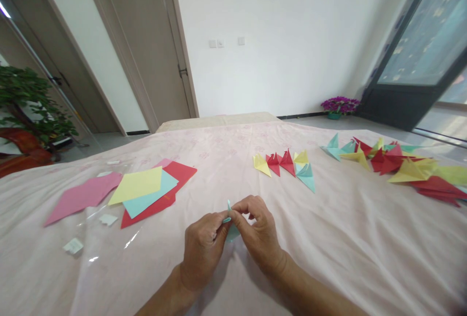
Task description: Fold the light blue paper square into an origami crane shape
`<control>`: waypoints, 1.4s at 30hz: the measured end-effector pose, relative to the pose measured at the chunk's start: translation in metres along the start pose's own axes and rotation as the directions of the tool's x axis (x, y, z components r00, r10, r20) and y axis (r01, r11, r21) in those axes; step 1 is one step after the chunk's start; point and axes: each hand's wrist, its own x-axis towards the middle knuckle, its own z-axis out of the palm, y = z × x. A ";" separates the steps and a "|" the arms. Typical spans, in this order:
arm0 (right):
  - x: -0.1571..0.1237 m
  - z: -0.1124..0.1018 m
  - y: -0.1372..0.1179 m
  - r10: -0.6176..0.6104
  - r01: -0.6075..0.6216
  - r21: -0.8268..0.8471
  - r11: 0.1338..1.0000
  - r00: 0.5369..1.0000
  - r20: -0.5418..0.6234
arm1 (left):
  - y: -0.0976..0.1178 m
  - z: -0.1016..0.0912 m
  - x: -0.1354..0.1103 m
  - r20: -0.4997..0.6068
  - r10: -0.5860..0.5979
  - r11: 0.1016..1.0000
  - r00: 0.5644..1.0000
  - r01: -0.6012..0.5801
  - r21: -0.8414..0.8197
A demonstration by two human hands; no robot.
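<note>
A small folded piece of light blue-green paper (232,233) is pinched between both hands, low in the middle of the view. My left hand (204,240) grips it from the left with thumb and fingers closed. From the right, my right hand (257,226) pinches its upper part between thumb and forefinger. A narrow point of the paper sticks up between the fingertips, and the rest is partly hidden by the hands. Beyond my hands stands a short row of folded paper cranes (280,161) in yellow, red and blue-green.
Flat coloured paper sheets (140,184) lie to the left, with a pink sheet (85,196) and white scraps (73,246) near a clear plastic bag (91,238). A heap of folded cranes (397,160) covers the right side. All rest on a wrinkled pale pink cloth (328,238).
</note>
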 end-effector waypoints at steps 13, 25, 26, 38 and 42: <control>0.006 -0.001 -0.003 -0.025 0.021 0.063 0.998 0.998 0.061 | -0.002 -0.002 0.003 -0.016 0.046 0.996 0.999 -0.045 0.071; 0.008 -0.002 -0.008 -0.089 0.088 0.013 0.996 0.996 0.024 | 0.002 -0.001 0.003 -0.059 0.114 0.986 0.992 -0.106 0.129; 0.008 -0.001 -0.008 -0.094 0.094 0.009 0.996 0.995 0.014 | 0.002 -0.002 0.003 -0.069 0.130 0.982 0.989 -0.119 0.146; 0.004 0.000 -0.004 -0.079 0.077 -0.042 0.996 0.996 -0.040 | 0.003 -0.003 0.003 -0.067 0.229 0.920 0.971 -0.193 0.341; 0.004 -0.001 -0.006 -0.075 0.073 -0.043 0.996 0.997 -0.032 | 0.004 -0.004 0.004 -0.075 0.257 0.906 0.963 -0.214 0.365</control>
